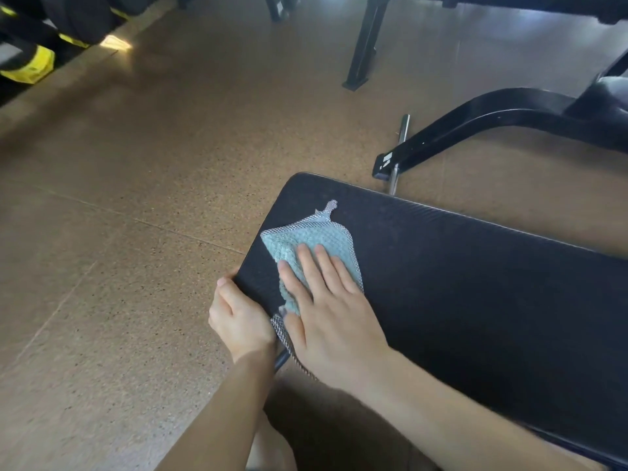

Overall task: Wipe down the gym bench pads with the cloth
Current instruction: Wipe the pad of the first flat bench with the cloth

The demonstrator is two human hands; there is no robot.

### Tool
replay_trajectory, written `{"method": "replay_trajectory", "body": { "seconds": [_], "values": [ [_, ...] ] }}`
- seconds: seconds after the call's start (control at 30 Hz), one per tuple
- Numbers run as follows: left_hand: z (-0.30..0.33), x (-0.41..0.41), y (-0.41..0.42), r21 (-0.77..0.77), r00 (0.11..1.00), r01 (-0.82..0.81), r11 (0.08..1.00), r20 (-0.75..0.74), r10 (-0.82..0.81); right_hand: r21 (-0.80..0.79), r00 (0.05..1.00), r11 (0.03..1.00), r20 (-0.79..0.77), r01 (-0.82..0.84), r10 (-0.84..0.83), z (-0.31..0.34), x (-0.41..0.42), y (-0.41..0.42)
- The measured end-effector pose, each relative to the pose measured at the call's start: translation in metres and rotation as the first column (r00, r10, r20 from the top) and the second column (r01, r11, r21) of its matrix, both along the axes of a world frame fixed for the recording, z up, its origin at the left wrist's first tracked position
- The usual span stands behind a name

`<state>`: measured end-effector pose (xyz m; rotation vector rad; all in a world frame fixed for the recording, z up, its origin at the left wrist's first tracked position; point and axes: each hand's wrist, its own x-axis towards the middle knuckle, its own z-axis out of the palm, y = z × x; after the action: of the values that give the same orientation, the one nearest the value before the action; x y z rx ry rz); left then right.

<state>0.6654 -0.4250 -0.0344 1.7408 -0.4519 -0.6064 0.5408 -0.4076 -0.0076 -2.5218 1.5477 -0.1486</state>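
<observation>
**Wiping the end of a black gym bench pad**

Speckled tan floor [136, 205] with thin seams, filling most of the view. Black bench pad [458, 283] slanting in from the right, rounded end near centre. Behind it, a curved black frame [492, 124] and a short chrome bar [402, 130] on the floor. Top left, black and yellow equipment [30, 66], blurred and cut off. Far right, more dark gear, hard to make out.

Pale blue cloth [306, 246] with mesh edging lying on the pad's end. Right hand [326, 307] flat on the cloth, 4 fingers straight and together, pressing down. Left hand [238, 317] gripping the pad's edge, thumb on the rim, fingers curled under and hidden.
</observation>
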Motion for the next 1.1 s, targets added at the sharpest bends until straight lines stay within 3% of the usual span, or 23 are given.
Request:
{"method": "replay_trajectory", "body": {
  "seconds": [0.07,0.27,0.43,0.5,0.83,1.1],
  "values": [
    [-0.001,0.001,0.0,-0.001,1.0,0.01,1.0,0.016,-0.01,0.0,1.0,1.0,0.006,-0.009,0.009,-0.001,0.003,-0.033],
    [0.0,0.001,0.003,0.019,1.0,0.014,1.0,0.0,-0.014,0.047,0.985,0.985,-0.038,0.168,-0.166,0.0,0.029,-0.109],
    [0.001,-0.002,0.002,-0.003,1.0,-0.008,1.0,0.02,0.008,0.013,0.994,0.996,-0.056,-0.094,0.094,0.0,0.046,-0.078],
    [0.0,-0.001,0.002,0.019,1.0,-0.001,1.0,0.028,0.001,-0.024,0.99,0.992,-0.065,-0.125,0.124,0.003,0.048,-0.091],
    [0.001,0.001,0.003,0.068,0.999,0.027,0.997,0.04,-0.03,0.013,0.977,0.977,0.003,0.211,-0.211,0.006,-0.033,-0.149],
    [0.009,-0.002,0.006,0.063,0.999,0.044,0.997,-0.002,-0.044,-0.113,0.892,0.887,-0.011,0.448,-0.452,-0.007,-0.148,-0.07]
  ]
}}
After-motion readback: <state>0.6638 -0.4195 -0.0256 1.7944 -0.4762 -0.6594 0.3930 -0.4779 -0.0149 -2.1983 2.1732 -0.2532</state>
